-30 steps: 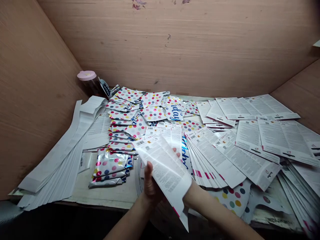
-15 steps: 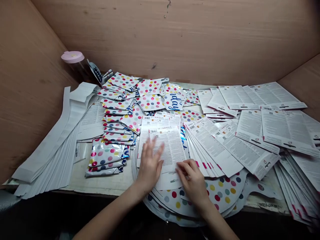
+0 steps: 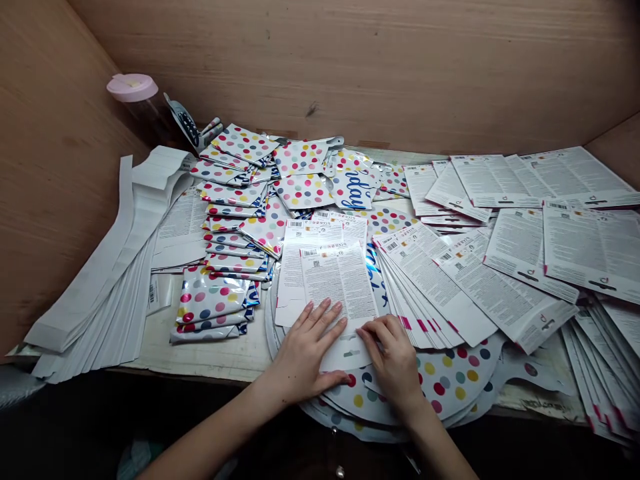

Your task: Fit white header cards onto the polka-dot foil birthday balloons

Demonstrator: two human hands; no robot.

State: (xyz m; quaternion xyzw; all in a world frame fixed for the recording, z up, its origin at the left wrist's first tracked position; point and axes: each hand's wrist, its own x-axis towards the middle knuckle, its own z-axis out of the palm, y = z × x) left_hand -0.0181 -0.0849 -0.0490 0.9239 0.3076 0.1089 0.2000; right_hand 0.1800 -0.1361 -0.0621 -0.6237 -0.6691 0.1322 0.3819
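Note:
In front of me a white printed card (image 3: 343, 283) with small text and a hang slot lies over other cards. My left hand (image 3: 310, 350) rests across its lower left part, open, fingers spread flat. At the lower right edge of that card, my right hand (image 3: 393, 357) is closed, thumb and fingertips pinched on the edge. Underneath lie flat round foil balloons (image 3: 450, 377) with coloured dots. A fan of similar cards (image 3: 425, 287) spreads just right of my right hand.
Folded dotted foil balloons (image 3: 215, 293) are stacked on the left. Long white paper strips (image 3: 110, 260) lie at far left. A cup with a pink lid (image 3: 133, 88) stands in the back left corner. More cards (image 3: 595, 247) cover the right side. Cardboard walls (image 3: 350, 67) enclose the table.
My left hand has come down and lies flat on the card, lower than before. My right hand stays at the card's edge. The view has shifted slightly.

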